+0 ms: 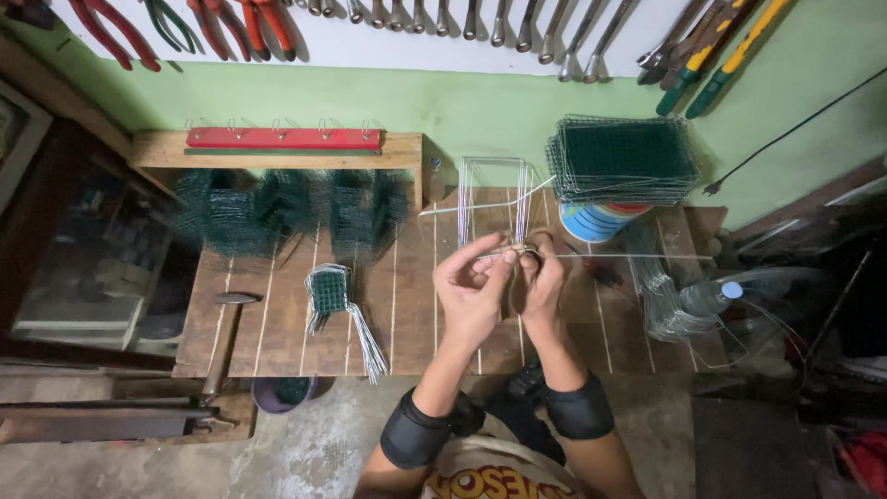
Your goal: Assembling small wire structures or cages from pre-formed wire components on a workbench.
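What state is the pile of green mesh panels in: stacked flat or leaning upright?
Stacked flat: the green mesh panels lie layered on a round container, edges roughly aligned.

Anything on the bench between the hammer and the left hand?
Yes: in the head view, a small green mesh piece with loose wires fanning out lies between the hammer and the left hand.

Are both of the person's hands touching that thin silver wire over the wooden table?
Touching. The head view shows the left hand and the right hand pinching the thin wire between their fingertips.
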